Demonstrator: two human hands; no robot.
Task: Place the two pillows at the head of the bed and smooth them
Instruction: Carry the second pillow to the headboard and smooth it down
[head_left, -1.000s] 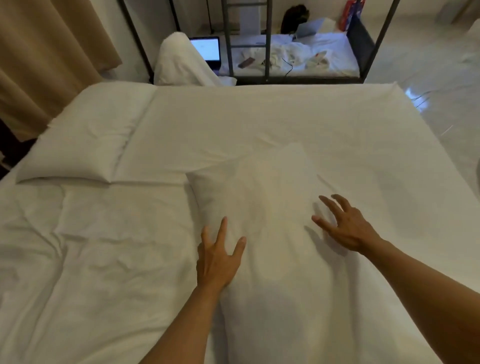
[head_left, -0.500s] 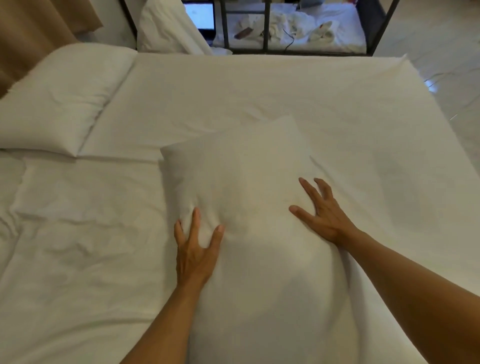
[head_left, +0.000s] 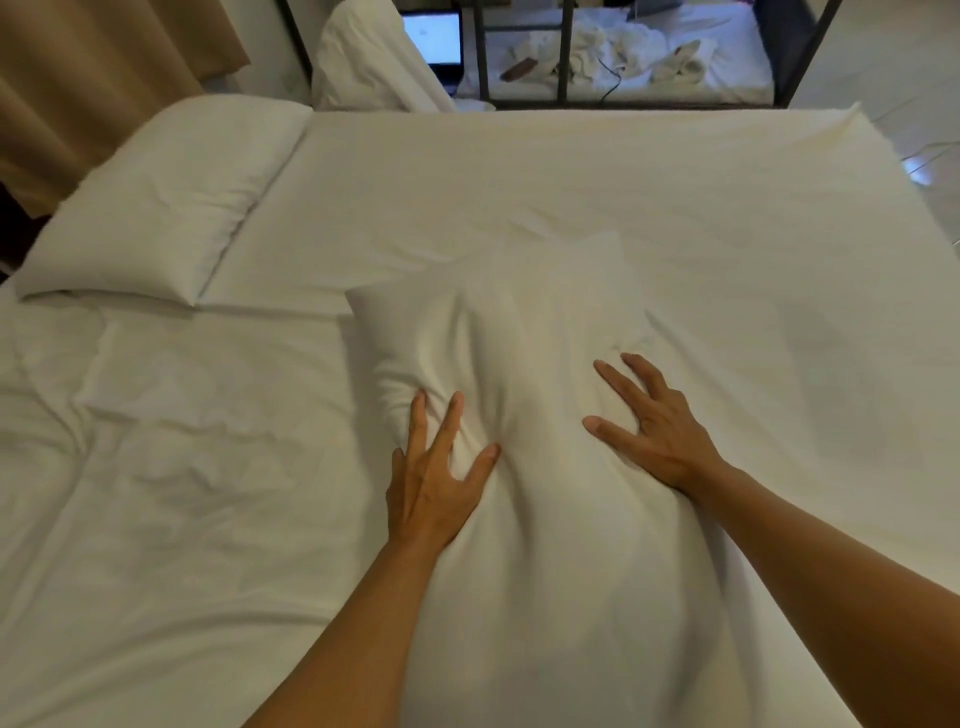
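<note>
A white pillow (head_left: 519, 332) lies lengthwise in the middle of the white bed (head_left: 675, 208), running from me toward the far side. My left hand (head_left: 436, 478) presses flat on its left part with fingers spread, denting the cloth. My right hand (head_left: 654, 421) presses flat on its right part, fingers also spread. Creases bunch up between the two hands. A second white pillow (head_left: 166, 202) lies at the bed's far left corner, untouched.
A rumpled white duvet (head_left: 156, 467) covers the left half of the bed. Beyond the far edge stand a dark metal frame (head_left: 563, 52), a lit laptop (head_left: 434, 39), another white cushion (head_left: 363, 62) and a cluttered mattress. A beige curtain (head_left: 78, 67) hangs at the left.
Both hands have pushed down harder into the pillow and drawn its cloth into folds. The pillow's far end looks narrower and more bunched than before.
</note>
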